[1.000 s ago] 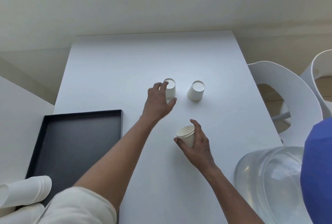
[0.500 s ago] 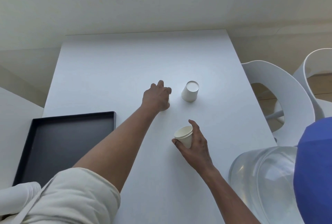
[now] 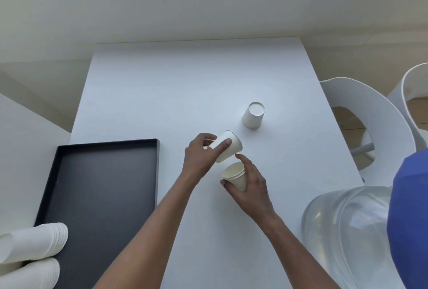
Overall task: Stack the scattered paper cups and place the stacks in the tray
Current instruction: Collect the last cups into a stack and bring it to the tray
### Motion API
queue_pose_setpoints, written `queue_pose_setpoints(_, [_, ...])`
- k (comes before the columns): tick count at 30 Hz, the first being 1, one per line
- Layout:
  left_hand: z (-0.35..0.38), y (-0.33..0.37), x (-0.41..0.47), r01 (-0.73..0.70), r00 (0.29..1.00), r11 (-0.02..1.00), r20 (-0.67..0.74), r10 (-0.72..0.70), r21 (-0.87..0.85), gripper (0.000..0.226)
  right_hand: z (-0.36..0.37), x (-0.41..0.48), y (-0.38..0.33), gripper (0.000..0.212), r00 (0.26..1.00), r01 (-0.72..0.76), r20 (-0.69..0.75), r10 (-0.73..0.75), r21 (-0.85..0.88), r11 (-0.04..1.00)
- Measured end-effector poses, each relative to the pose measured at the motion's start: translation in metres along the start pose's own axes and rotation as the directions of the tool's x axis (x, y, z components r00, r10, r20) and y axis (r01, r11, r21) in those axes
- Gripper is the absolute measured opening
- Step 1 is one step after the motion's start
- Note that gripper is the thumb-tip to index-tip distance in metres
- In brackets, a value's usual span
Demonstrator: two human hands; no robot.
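matte white surface [image 3: 185, 91] | left hand [image 3: 201, 157] gripped tilted tapered paper cup [image 3: 229, 146] | right hand [image 3: 251, 187] curled round nested upright cup stack [image 3: 235, 175]

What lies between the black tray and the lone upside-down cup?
In the head view, the left hand gripping a tilted cup lies between tray and upside-down cup; otherwise bare table.

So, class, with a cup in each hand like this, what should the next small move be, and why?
Probably turn the tilted cup in the left hand base-down and slide it into the small stack in the right hand. The stack's mouth is open, facing up, just below the tilted cup, and the two are not yet nested.
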State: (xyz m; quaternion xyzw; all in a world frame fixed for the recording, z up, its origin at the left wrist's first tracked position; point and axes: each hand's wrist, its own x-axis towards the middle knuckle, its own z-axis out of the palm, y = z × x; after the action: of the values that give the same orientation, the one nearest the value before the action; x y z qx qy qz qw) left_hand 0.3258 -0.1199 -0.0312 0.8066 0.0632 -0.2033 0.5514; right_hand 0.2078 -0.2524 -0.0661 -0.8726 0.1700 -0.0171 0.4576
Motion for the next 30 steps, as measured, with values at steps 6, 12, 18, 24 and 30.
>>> queue_pose_setpoints(6, [-0.014,-0.004,-0.015,-0.033,0.978,0.998,0.204,0.042,-0.049,0.073,-0.009,0.002,-0.003,0.080,0.998,0.057,-0.015,-0.058,-0.032,0.998])
queue_pose_setpoints(12, [-0.017,0.003,-0.026,-0.061,0.978,0.998,0.200,0.064,-0.021,0.050,-0.011,-0.005,-0.005,0.089,0.999,0.045,0.013,-0.045,-0.007,0.999])
queue_pose_setpoints(18, [-0.001,-0.004,-0.035,-0.044,0.985,0.999,0.167,0.044,-0.006,0.047,-0.013,-0.011,-0.010,0.093,0.999,0.036,0.009,-0.037,0.076,0.996])
queue_pose_setpoints(24, [0.012,-0.010,-0.039,-0.083,0.977,0.996,0.201,0.075,0.033,0.044,-0.015,-0.012,-0.008,0.095,0.999,0.037,0.013,-0.039,0.093,0.995])
queue_pose_setpoints(30, [0.011,-0.015,-0.049,0.033,0.947,0.995,0.323,-0.003,-0.089,0.068,-0.015,-0.006,-0.002,0.056,0.998,0.038,-0.046,-0.033,0.104,0.994])
